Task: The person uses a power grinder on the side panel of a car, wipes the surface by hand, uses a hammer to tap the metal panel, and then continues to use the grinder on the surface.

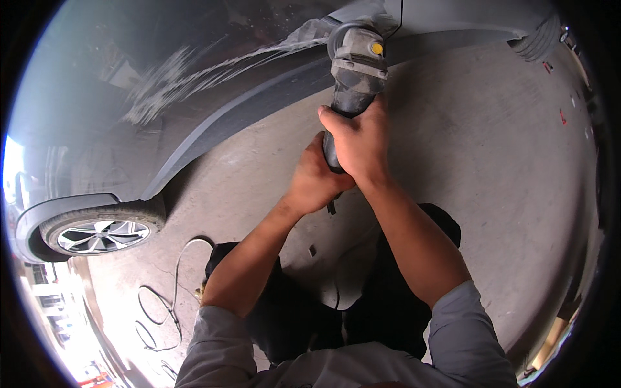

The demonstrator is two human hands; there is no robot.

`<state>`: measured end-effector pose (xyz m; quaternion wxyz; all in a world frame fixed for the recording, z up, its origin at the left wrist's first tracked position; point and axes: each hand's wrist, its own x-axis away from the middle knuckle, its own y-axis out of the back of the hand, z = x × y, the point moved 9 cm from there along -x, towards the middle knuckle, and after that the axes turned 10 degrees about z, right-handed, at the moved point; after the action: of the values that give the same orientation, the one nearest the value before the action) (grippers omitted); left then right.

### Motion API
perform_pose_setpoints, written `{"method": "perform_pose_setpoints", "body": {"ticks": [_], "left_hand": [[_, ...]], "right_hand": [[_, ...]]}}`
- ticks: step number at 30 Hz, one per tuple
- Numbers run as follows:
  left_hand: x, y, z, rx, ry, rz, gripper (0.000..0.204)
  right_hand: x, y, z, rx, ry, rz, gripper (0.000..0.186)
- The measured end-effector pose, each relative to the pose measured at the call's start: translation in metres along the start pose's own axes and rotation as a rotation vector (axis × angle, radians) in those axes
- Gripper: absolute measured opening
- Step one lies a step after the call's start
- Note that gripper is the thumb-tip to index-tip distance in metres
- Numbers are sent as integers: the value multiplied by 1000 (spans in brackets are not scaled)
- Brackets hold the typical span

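An angle grinder (354, 74), dark-bodied with a grey gear head and a yellow button, is gripped in both of my hands. My right hand (359, 139) wraps the front of its body, thumb along the left side. Lower down, my left hand (314, 178) closes round the rear end. The grinder's head is up against the lower side of a dark grey car (213, 39), and its disc is mostly hidden behind the head. Pale scraped marks (162, 87) run along the car's panel, left of the grinder. Whether the disc touches the panel I cannot tell.
A wheel (103, 233) with a silver rim is at the left, and another tyre (540, 40) shows at the far right. On the concrete floor (491, 142) lie a looped cable (173, 304) at lower left, a small dark piece (312, 251) between my legs, and red scraps (563, 117).
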<state>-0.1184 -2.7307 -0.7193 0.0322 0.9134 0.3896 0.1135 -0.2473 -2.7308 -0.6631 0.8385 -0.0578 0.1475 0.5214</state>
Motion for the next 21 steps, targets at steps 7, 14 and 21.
{"method": "perform_pose_setpoints", "body": {"ticks": [7,14,21], "left_hand": [[-3,0,-7,-12,-43,-9,82],[-6,-4,-9,55,-50,-22,77],[-10,-7,-10,94,-67,-24,76]], "right_hand": [[-3,3,5,19,43,-26,61],[-5,5,4,78,-12,37,62],[-6,11,5,136,-19,26,61]]}}
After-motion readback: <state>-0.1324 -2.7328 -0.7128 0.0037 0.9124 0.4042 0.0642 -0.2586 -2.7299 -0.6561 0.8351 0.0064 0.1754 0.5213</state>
